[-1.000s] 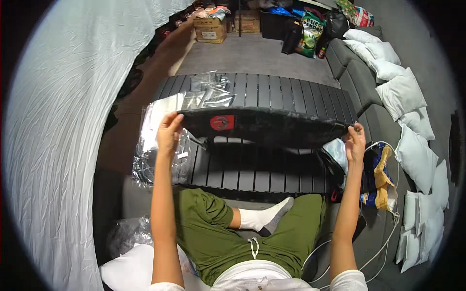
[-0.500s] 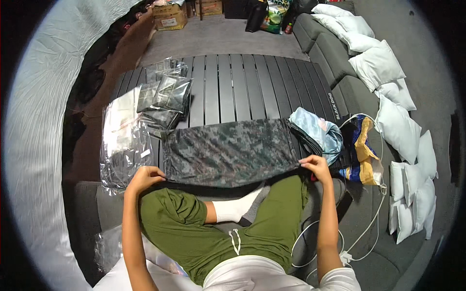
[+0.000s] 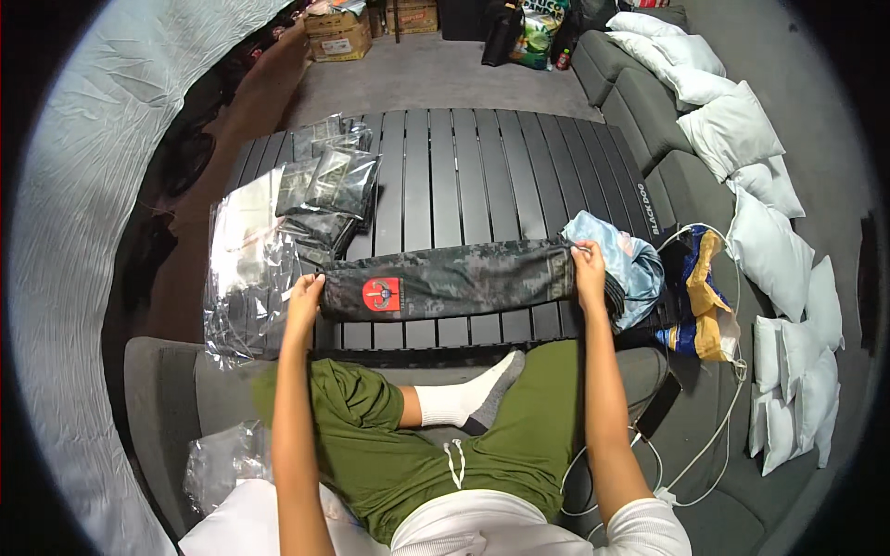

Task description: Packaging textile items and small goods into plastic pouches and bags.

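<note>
Fingers pinch both short ends of a folded cloth (image 3: 445,289). The left hand (image 3: 304,298) is closed on the left end, and the right hand (image 3: 588,269) is closed on the right end. The cloth lies in a long, flat strip along the near edge of the dark table (image 3: 482,176), right in front of the person sitting there.

To do this fold well, I think both hands should pull the strip a little tight so it has no bumps. The long edges should line up one on top of the other. Then the hands can press it flat on the table before letting go. If one hand pulls harder, the strip may go crooked.

The cloth is dark, with a speckled grey and green pattern like leaves in shade. It has a small red patch (image 3: 381,294) near the left end. It looks soft and thin, and it seems easy to fold.

Beside the right hand sits a light blue cloth (image 3: 630,264), bunched up. Past the left hand are clear plastic bags (image 3: 243,278), and behind them a pile of dark packed bags (image 3: 332,190). White pillows (image 3: 742,139) line the grey couch on the right.
</note>
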`<state>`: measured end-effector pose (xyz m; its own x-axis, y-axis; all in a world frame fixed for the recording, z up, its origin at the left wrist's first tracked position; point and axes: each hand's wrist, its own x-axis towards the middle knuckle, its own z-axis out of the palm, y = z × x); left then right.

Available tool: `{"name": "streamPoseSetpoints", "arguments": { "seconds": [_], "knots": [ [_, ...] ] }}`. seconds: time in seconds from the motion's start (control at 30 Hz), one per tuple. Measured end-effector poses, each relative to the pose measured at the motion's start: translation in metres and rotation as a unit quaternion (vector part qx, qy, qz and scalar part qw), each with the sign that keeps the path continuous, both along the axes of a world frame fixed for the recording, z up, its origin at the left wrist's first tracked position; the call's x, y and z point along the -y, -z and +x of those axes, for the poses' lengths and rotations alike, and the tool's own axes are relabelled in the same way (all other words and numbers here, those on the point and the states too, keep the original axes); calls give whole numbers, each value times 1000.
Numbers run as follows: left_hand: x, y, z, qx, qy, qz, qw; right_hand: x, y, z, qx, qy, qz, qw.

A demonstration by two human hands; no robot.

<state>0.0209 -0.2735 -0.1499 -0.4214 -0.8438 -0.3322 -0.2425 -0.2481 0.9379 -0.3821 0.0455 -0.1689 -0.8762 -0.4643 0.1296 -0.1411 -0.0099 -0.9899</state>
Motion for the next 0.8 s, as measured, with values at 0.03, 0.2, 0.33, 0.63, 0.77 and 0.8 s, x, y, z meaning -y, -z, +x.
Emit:
{"name": "streamPoseSetpoints", "arguments": {
  "seconds": [0.03, 0.2, 0.33, 0.63, 0.77, 0.8],
  "knots": [
    [5, 20, -9, 34, -54, -55, 996, 6, 9, -10, -38, 33, 36, 998],
    [1, 46, -29, 114, -137, -292, 940, 31, 8, 4, -198, 115, 128, 965],
    [-12, 33, -41, 177, -144, -309, 923, 28, 3, 9, -198, 115, 191, 954],
    [-4, 15, -43, 195, -119, -337, 914, 34, -7, -6, -315, 82, 231, 917],
    [-3, 9, -35, 137, -142, -367, 909, 33, -9, -2, -207, 74, 256, 941],
    [-9, 3, -35, 166, -162, -348, 908, 28, -7, -1, -192, 94, 244, 946]
  ]
}}
